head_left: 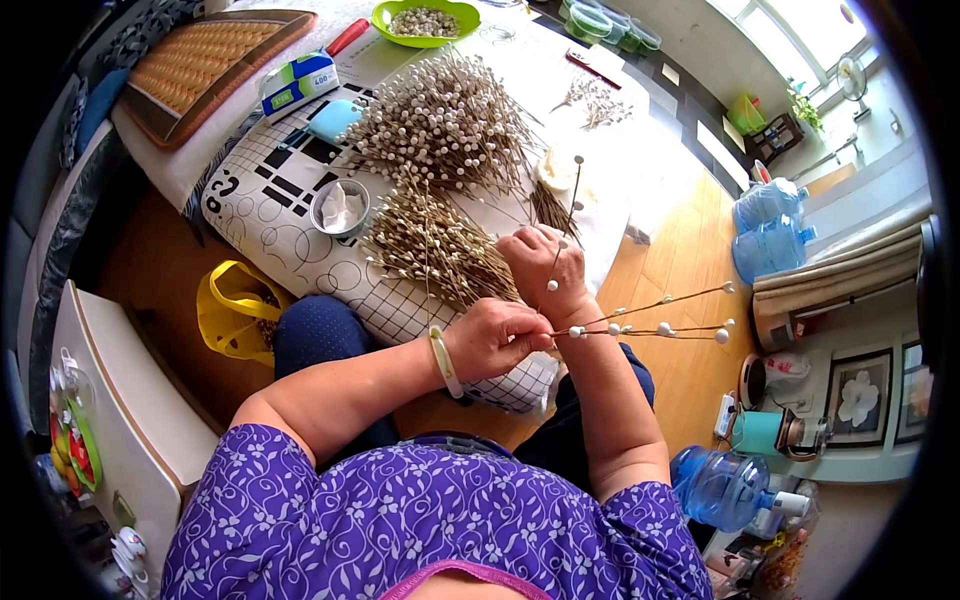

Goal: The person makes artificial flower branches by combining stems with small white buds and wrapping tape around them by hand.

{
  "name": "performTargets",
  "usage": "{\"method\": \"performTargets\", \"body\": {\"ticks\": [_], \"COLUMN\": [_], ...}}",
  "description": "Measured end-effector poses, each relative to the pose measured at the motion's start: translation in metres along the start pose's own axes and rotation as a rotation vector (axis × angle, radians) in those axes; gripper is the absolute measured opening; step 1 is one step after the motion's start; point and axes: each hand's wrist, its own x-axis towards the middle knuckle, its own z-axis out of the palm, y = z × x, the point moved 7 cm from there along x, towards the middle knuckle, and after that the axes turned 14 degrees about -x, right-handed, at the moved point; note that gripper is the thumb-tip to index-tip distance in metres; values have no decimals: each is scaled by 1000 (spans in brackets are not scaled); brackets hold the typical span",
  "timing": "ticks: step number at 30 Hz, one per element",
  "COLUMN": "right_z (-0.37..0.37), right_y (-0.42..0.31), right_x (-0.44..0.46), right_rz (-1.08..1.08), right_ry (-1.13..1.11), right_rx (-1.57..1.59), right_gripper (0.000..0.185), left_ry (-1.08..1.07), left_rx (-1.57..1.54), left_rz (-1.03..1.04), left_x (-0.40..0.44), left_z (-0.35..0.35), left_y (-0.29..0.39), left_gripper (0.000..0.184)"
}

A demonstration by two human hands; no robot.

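Thin brown stems with white beads point(665, 329) point to the right from my left hand point(500, 338), whose fingers are pinched round them. My right hand point(545, 262) is closed at the table's near edge, above my left hand, with another beaded stem point(575, 205) at its fingers. Beside my hands lies a bundle of stems with small pale buds point(430, 240). Behind it spreads a large pile of white-beaded stems point(440, 125). A short bundle of stems point(552, 208) lies just beyond my right hand.
On the patterned tablecloth point(270, 235) stand a small clear cup point(340, 208), a tissue pack point(300, 84) and a green bowl of beads point(425, 22). A yellow bag point(235, 312) is on the floor at left. Blue water bottles point(770, 230) stand at right.
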Motion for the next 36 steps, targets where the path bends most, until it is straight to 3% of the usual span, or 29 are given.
{"method": "performTargets", "body": {"ticks": [5,11,14,16,19,23,26,36], "right_z": [9,11,-2,-1,16,20,22,24], "right_y": [15,22,17,14,34,26,10,-1], "right_x": [0,0,9,7,-4,-3,-3,-3], "right_rz": [189,316,240,221,496,508,407,42], "right_ry": [-112,-105,59,38,-55,-118,-260,-350], "right_rx": [281,375,291,246,354,607,702,259], "right_gripper": [7,6,5,6,6,4,2,9], "left_ry": [14,-13,-8,-6,-28,-57,-84,-92], "left_rx": [-35,-14,-5,3,-14,-8,-29,-10], "left_rz": [4,-12,-14,-8,-19,-21,-29,-1], "left_x": [2,2,2,1,2,-1,-3,-2], "left_z": [-2,1,1,1,3,6,13,13], "left_y": [3,1,1,1,-1,0,-1,0], "left_gripper": [6,6,5,4,4,3,3,3]}}
